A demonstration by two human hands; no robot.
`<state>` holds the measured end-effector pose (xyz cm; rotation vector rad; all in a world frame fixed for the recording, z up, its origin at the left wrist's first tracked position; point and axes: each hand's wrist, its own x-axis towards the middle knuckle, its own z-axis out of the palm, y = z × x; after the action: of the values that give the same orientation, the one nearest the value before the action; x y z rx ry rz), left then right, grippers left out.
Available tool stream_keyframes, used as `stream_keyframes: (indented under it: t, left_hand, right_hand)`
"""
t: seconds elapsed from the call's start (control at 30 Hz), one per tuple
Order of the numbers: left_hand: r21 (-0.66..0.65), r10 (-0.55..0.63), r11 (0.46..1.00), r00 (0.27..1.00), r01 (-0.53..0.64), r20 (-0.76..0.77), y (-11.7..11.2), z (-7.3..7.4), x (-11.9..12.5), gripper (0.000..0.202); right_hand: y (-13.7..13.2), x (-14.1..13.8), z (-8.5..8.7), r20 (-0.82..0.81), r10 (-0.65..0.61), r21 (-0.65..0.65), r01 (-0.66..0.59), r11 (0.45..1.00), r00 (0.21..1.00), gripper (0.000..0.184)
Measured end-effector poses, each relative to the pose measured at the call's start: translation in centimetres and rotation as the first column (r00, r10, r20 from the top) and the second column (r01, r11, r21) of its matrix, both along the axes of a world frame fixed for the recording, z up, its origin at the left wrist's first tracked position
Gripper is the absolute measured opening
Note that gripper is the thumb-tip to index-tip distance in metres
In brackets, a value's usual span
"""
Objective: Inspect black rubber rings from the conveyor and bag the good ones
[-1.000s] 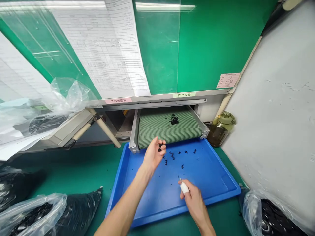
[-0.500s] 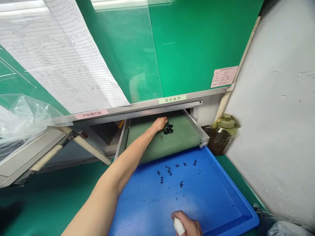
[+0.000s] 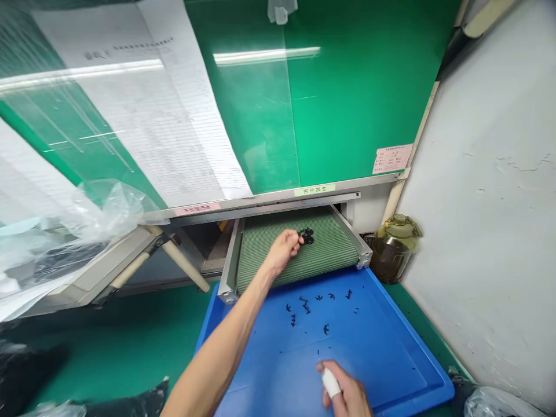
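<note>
My left hand (image 3: 284, 252) reaches out over the green ribbed conveyor belt (image 3: 264, 240). Its thumb and fingers are pinched on a small cluster of black round plastic parts (image 3: 308, 236) joined by thin pieces. Low over the blue tray (image 3: 282, 376) is my right hand (image 3: 345, 391), its fingers curled in and one digit wrapped in white. Whatever lies between those fingers, if anything, is hidden. Several small black branched scraps (image 3: 306, 307) lie in the tray, just below the belt's end.
A green-lidded jug (image 3: 393, 249) of dark liquid stands right of the conveyor, by the white wall (image 3: 486, 231). A green board (image 3: 356, 104) with papers hangs above the belt. At left, a grey sloped chute (image 3: 113, 260) holds plastic bags. Dark bags lie along the front.
My left hand has drawn back slightly towards me along the belt, with the black parts at its fingertips. The view has tilted up. My right hand stays low over the tray.
</note>
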<state>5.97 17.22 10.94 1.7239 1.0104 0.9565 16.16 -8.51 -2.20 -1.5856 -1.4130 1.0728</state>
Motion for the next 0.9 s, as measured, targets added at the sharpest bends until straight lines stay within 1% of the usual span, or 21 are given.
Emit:
stream_keyframes:
  t: [0.07, 0.1, 0.17, 0.23, 0.33, 0.43, 0.53, 0.63, 0.8, 0.9]
  left_hand:
    - [-0.061, -0.054, 0.996, 0.995, 0.059, 0.082, -5.5, -0.3, -1.8, 0.026]
    - [-0.112, -0.086, 0.988, 0.985, 0.104, 0.149, -8.3, -0.5, -2.6, 0.027]
    - [-0.253, -0.133, 0.940, 0.927, 0.230, 0.351, -13.2, -0.5, -4.0, 0.027]
    - [-0.338, -0.135, 0.880, 0.859, 0.333, 0.494, -17.2, -0.3, -4.9, 0.025]
    - [-0.380, -0.129, 0.832, 0.807, 0.404, 0.576, -21.5, 0.3, -5.7, 0.021]
    - [-0.406, -0.115, 0.802, 0.779, 0.439, 0.616, -24.2, 0.8, -6.3, 0.019]
    - [-0.425, -0.106, 0.785, 0.774, 0.450, 0.624, -26.0, 1.2, -6.9, 0.020]
    - [-0.443, -0.082, 0.772, 0.763, 0.456, 0.641, -27.2, 1.4, -7.5, 0.022]
    - [-0.485, -0.025, 0.745, 0.745, 0.459, 0.667, -28.8, 1.4, -8.2, 0.020]
    - [-0.489, -0.019, 0.738, 0.739, 0.465, 0.673, -29.4, 1.5, -8.5, 0.019]
  right_hand:
    - [-0.2, 0.8, 1.6, 0.012, -0.022, 0.085, 0.020, 0.996, 1.000, 0.043]
    - [-0.5, 1.1, 2.7, 0.039, -0.034, 0.123, 0.029, 0.992, 0.999, 0.043]
    - [-1.2, 1.3, 5.1, 0.124, -0.063, 0.201, 0.037, 0.979, 0.990, 0.045]
    - [-2.2, 1.0, 7.6, 0.212, -0.107, 0.289, 0.042, 0.957, 0.971, 0.045]
    - [-3.9, -0.2, 10.7, 0.320, -0.175, 0.417, 0.027, 0.909, 0.931, 0.039]
    - [-5.5, -1.4, 12.7, 0.414, -0.214, 0.506, -0.028, 0.862, 0.885, 0.036]
    - [-6.7, -2.0, 13.7, 0.476, -0.217, 0.540, -0.089, 0.837, 0.852, 0.035]
    - [-7.7, -2.4, 14.2, 0.545, -0.210, 0.550, -0.158, 0.820, 0.812, 0.036]
    - [-8.9, -3.4, 14.7, 0.686, -0.224, 0.536, -0.274, 0.798, 0.692, 0.045]
    - [-9.2, -3.9, 14.8, 0.738, -0.252, 0.529, -0.305, 0.792, 0.627, 0.042]
